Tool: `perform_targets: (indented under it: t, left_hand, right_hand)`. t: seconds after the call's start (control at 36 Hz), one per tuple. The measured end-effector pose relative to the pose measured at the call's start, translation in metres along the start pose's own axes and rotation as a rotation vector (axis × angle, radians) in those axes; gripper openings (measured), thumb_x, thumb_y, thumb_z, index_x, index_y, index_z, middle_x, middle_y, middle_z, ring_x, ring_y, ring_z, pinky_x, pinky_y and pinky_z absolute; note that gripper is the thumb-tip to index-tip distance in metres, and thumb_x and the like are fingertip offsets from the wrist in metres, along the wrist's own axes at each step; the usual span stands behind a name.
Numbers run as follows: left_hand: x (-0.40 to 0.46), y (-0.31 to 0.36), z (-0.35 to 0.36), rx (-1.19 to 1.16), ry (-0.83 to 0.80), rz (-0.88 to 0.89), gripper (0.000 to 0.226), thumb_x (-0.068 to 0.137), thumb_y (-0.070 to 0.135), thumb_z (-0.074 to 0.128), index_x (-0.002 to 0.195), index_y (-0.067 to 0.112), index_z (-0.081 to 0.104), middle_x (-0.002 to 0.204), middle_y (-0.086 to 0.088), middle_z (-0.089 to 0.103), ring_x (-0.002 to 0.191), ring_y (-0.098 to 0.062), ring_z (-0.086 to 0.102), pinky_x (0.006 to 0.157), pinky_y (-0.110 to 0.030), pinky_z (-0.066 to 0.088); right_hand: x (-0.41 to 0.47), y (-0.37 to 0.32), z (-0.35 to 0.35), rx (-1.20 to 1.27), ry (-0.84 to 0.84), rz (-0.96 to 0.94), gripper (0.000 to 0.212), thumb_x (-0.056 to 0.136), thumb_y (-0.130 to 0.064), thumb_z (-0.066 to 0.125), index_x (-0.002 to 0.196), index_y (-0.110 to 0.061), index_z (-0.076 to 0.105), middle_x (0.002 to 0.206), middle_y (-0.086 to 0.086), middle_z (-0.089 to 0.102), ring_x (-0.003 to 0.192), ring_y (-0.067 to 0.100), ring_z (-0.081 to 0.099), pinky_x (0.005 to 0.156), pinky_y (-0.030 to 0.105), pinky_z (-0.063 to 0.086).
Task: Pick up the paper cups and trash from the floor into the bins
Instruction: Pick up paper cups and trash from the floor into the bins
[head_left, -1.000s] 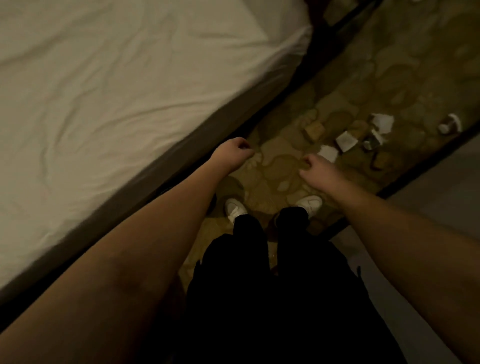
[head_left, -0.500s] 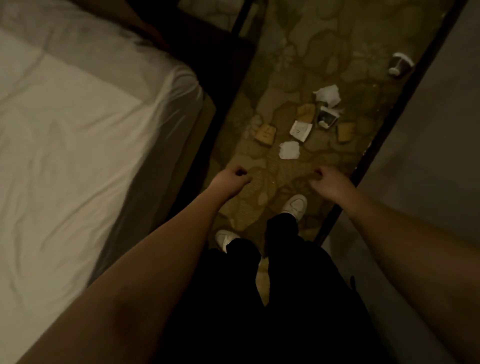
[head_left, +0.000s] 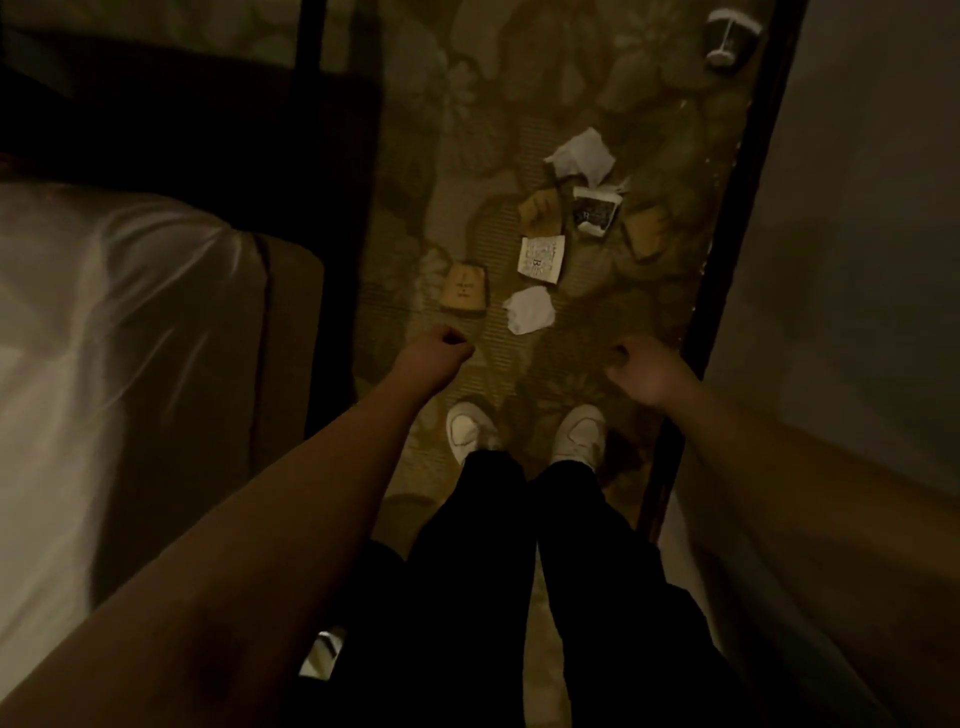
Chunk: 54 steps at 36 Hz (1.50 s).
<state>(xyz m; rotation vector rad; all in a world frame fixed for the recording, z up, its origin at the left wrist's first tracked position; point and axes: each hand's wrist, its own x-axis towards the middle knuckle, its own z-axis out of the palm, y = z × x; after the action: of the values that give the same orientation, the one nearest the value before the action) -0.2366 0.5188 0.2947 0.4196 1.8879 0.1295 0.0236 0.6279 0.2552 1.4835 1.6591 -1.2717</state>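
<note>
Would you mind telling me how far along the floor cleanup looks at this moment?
Nothing looks done yet, and no bin is in view. Neither the left hand nor the right hand holds anything; both have curled fingers. Still on the carpet: a crumpled white paper, a brown packet, a printed white packet, a tipped dark cup, and a far cup.

Only a large "B" on the white paper square (head_left: 542, 258).
</note>
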Motion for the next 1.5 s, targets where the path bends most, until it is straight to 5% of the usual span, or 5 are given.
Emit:
perform_targets:
  t: [0.22,0.81,1.0,1.22,1.5]
  left_hand:
    - [0.129,-0.041,0.03,0.031,0.107,-0.043,0.026,0.095,0.029,0.061,0.113,0.011,0.064,0.111,-0.011,0.066,0.092,-0.021,0.059,0.076,-0.029,0.043]
    - [0.341,-0.062,0.085,-0.046,0.352,-0.026,0.093,0.064,0.051,0.079,0.143,0.016,0.043,0.14,-0.009,0.053,0.12,-0.029,0.056,0.099,-0.044,0.049]
    - [0.345,-0.05,0.079,-0.055,0.203,0.183,0.072,0.069,0.039,0.082,0.133,0.014,0.057,0.12,-0.005,0.065,0.103,-0.022,0.064,0.088,-0.038,0.055]
    - [0.329,0.008,0.05,0.011,-0.204,0.298,0.042,0.092,0.006,0.064,0.133,0.012,0.054,0.118,-0.008,0.068,0.101,-0.023,0.069,0.079,-0.031,0.057]
    - [0.336,0.076,0.113,0.57,0.052,0.617,0.055,0.087,0.033,0.074,0.134,0.019,0.051,0.112,0.005,0.054,0.098,-0.013,0.054,0.075,-0.027,0.039]
  right_hand:
    - [0.115,0.019,0.041,0.017,0.072,-0.094,0.029,0.094,-0.028,0.06,0.116,-0.009,0.066,0.119,0.011,0.063,0.108,0.029,0.06,0.088,0.031,0.046]
    - [0.33,0.015,0.123,-0.775,0.239,-0.569,0.069,0.09,-0.033,0.066,0.148,-0.012,0.036,0.15,0.014,0.035,0.131,0.034,0.039,0.096,0.044,0.042]
    - [0.333,0.006,0.113,-0.663,0.214,-0.462,0.035,0.095,-0.029,0.06,0.126,-0.012,0.054,0.123,0.009,0.06,0.108,0.027,0.059,0.073,0.034,0.042]
    - [0.337,0.016,0.076,-0.533,0.093,-0.68,0.024,0.092,-0.036,0.065,0.105,-0.016,0.065,0.12,0.006,0.052,0.108,0.023,0.05,0.089,0.038,0.046]
    - [0.312,0.07,-0.029,0.179,0.214,-0.448,0.02,0.089,-0.023,0.073,0.079,-0.028,0.057,0.082,-0.008,0.059,0.081,0.01,0.055,0.075,0.027,0.044]
